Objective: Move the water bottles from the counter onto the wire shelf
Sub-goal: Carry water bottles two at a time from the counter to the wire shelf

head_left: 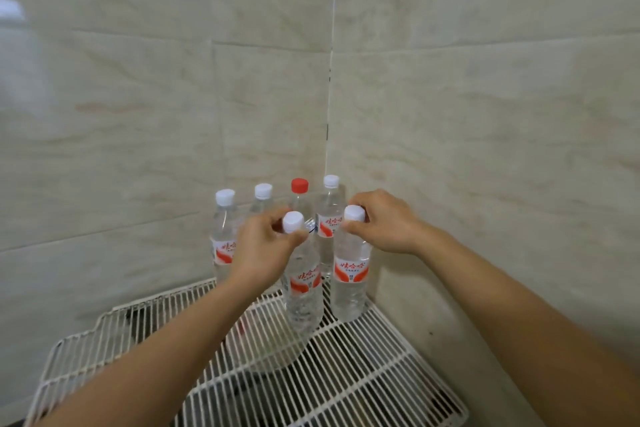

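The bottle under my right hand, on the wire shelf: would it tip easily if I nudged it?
Probably yes: the bottle is tall and narrow, standing on the shelf's spaced wires. It looks full, so likely heavy for its size. The right hand grips only near the cap, so it may swing.

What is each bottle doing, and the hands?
Left hand: gripping the neck of the front left bottle.
Right hand: gripping the neck of the front right bottle.
Four back bottles: upright, capped, untouched.
Red-capped bottle: among them.
Wire shelf: holding the bottles.
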Demonstrator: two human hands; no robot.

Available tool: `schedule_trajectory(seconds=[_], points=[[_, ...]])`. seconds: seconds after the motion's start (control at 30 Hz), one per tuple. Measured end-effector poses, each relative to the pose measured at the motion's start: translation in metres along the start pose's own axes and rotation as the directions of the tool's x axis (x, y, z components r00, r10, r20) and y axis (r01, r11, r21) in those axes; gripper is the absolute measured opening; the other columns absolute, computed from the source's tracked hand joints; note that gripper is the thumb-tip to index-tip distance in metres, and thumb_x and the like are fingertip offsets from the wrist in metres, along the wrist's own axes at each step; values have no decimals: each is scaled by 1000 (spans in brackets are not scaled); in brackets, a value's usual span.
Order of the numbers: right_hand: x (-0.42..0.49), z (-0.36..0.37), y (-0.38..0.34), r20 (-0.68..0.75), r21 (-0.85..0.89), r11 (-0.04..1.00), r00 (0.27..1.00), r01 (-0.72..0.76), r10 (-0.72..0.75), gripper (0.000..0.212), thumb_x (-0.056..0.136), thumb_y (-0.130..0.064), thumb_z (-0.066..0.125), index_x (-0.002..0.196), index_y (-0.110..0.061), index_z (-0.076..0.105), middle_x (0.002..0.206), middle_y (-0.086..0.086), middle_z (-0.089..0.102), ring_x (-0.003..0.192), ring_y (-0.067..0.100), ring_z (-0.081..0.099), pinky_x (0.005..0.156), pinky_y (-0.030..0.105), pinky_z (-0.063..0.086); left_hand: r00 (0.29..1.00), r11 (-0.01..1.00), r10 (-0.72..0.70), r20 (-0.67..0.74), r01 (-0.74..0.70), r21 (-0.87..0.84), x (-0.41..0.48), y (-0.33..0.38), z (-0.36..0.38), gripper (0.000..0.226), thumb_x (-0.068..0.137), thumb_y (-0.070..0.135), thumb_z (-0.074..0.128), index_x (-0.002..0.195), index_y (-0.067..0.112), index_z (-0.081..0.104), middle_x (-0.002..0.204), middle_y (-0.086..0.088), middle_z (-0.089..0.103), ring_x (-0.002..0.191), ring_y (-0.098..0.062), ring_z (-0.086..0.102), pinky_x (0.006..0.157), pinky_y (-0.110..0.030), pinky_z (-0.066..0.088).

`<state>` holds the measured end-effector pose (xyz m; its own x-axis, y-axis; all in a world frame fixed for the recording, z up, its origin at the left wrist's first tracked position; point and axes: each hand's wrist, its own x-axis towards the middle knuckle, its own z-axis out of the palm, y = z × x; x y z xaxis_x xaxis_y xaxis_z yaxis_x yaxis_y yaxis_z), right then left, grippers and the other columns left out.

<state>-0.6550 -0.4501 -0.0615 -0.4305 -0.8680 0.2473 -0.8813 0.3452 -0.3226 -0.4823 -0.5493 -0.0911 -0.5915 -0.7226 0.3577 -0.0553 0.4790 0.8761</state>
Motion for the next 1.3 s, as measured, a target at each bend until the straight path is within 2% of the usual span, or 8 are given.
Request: schedule_trajectory(seconds=[0.17,0.27,0.4,0.6,0.8,1.07,1.2,1.3], points=[[22,3,5,3,-120,992,999,39,-39,37,91,-37,57,64,-32,32,90,3,50,88,27,51,76,38,41,999,999,-31,-16,31,-19,27,-1,19,28,81,7,68,80,35,64,83,11,69,84,-5,64,75,-25,52],[33,8,11,0,-80,996,999,46,-47,11,89,-36,59,83,-27,55,95,6,51,93,32,56,73,38,46,998,998,-63,-32,63,9,40,-4,24,25,83,8,67,85,33,65,83,10,68,86,-11,65,79,-32,55],[44,13,20,-5,-49,998,999,44,-44,15,88,-34,62,98,-23,61,96,6,49,93,32,57,73,38,48,994,995,-97,-53,98,10,50,-9,25,24,84,10,66,107,18,69,85,5,71,82,-11,66,71,-32,54],[54,17,23,17,-68,996,998,62,-61,19,89,-35,60,104,-23,59,97,4,47,94,28,55,71,35,42,997,997,-75,-10,75,0,56,-9,32,26,83,6,67,81,32,67,85,1,73,86,-16,68,80,-34,56],[58,15,25,21,-65,996,997,69,-68,10,90,-34,61,95,-26,56,99,3,47,94,26,55,73,35,41,999,999,-43,29,42,25,58,-7,36,23,83,5,67,104,15,70,83,6,71,81,-8,66,77,-25,54],[58,14,29,50,-23,998,997,52,-50,27,88,-32,65,114,-25,60,104,6,52,95,24,53,72,33,40,998,999,-18,55,15,49,53,-5,37,22,85,6,66,101,20,68,78,13,67,79,2,62,70,-16,48],[56,13,24,59,-42,998,997,47,-44,30,89,-31,63,117,-23,58,102,4,46,97,25,53,75,34,40,999,998,-18,39,15,64,52,-5,39,21,85,8,67,103,18,69,84,7,70,83,-5,64,75,-20,51],[54,14,22,61,-63,996,997,57,-53,31,90,-30,61,119,-21,57,105,6,50,98,25,53,74,33,40,1000,998,-3,31,2,56,50,-8,39,20,85,9,66,101,22,67,85,10,69,84,0,63,75,-22,51]])
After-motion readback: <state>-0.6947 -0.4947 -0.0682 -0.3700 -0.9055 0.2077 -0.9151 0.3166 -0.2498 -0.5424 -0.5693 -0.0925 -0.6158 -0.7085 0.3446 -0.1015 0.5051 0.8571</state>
